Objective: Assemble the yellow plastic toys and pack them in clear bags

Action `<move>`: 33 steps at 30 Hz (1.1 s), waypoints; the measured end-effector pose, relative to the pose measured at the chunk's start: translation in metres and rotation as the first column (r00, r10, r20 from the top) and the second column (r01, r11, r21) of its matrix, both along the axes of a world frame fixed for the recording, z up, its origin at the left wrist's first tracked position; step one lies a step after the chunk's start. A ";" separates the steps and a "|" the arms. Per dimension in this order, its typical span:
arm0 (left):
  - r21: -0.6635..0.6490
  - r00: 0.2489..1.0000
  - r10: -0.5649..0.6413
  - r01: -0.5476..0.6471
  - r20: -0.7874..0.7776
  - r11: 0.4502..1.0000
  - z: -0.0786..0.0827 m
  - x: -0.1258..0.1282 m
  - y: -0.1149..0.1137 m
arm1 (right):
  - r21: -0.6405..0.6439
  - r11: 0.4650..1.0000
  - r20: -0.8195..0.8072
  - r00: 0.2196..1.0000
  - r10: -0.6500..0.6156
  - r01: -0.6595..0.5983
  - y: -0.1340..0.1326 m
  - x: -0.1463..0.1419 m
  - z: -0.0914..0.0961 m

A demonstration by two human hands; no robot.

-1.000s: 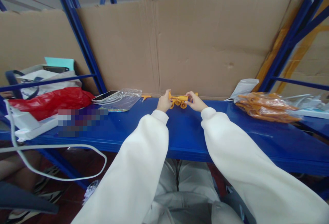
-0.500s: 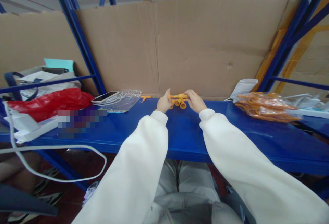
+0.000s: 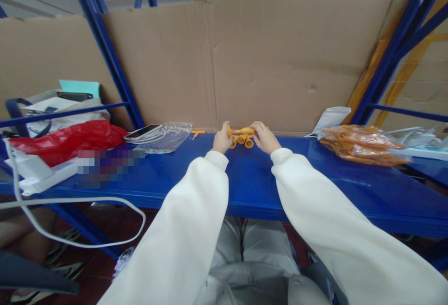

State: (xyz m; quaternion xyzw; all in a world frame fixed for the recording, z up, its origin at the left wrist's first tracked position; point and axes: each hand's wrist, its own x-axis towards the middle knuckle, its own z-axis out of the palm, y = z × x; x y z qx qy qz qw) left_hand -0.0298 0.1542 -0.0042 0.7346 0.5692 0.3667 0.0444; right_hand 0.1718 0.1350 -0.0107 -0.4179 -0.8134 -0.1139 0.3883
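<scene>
- I am holding a yellow plastic assembly (image 3: 241, 135) between both hands, just above centre of the frame, at the back edge of the blue shelf (image 3: 245, 183) and close against the cardboard sheet (image 3: 280, 62) behind it.
- My left hand (image 3: 222, 140) is closing its grip on the left end of the piece, thumb on top and fingers curled beneath.
- My right hand (image 3: 266, 139) is pinching the right end, its grip shut on the bar, with the fingertips over the top.
- The piece's long axis is running left to right across the frame, level with the shelf, so each hand is meeting one end and neither is nearer than the other.
- Small ring-like parts are hanging from the underside of the bar, in the gap between my hands; I cannot tell whether they are touching the shelf.
- A small yellow part (image 3: 198, 132) is lying loose on the shelf, left of my left hand and apart from it.
- Further left a clear plastic bag (image 3: 164, 137) is lying with a phone (image 3: 143, 130) and a cable on it; a bag of orange parts (image 3: 364, 145) is sitting well to the right.
</scene>
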 end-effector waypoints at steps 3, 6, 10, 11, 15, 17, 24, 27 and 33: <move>0.019 1.000 0.003 -0.003 0.022 1.000 0.001 0.000 0.000 | -0.011 1.000 -0.044 0.999 0.013 -0.013 0.002 0.000 -0.002; 0.034 0.999 0.005 -0.006 0.042 0.999 0.002 0.000 -0.001 | -0.008 1.000 -0.118 0.993 0.016 -0.017 0.004 0.000 -0.004; 0.042 0.999 0.012 -0.014 0.049 0.999 0.001 0.000 -0.001 | 0.008 1.000 -0.153 0.988 0.027 -0.026 0.007 -0.001 -0.006; 0.042 0.999 0.013 -0.015 0.049 0.999 0.001 0.000 -0.001 | 0.015 0.999 -0.143 0.989 0.037 -0.035 0.008 -0.001 -0.006; 0.030 0.998 0.020 -0.022 0.052 0.999 0.002 -0.001 -0.002 | 0.055 0.996 -0.081 0.994 0.078 -0.073 0.008 0.000 -0.005; 0.021 0.998 0.022 -0.023 0.054 1.000 0.002 -0.001 -0.002 | 0.066 0.996 -0.056 0.996 0.071 -0.067 0.008 0.000 -0.005; 0.017 1.000 0.017 -0.018 0.025 1.000 0.002 0.000 -0.001 | 0.045 0.996 0.048 0.996 -0.077 0.074 0.005 -0.001 -0.005; 0.022 1.000 0.015 -0.016 0.016 1.000 0.002 0.000 -0.002 | 0.053 0.989 0.095 0.985 -0.143 0.139 0.003 -0.002 -0.004; 0.021 1.000 0.015 -0.016 0.012 1.000 0.003 0.001 -0.005 | 0.073 0.961 0.170 0.946 -0.275 0.266 -0.006 -0.008 0.001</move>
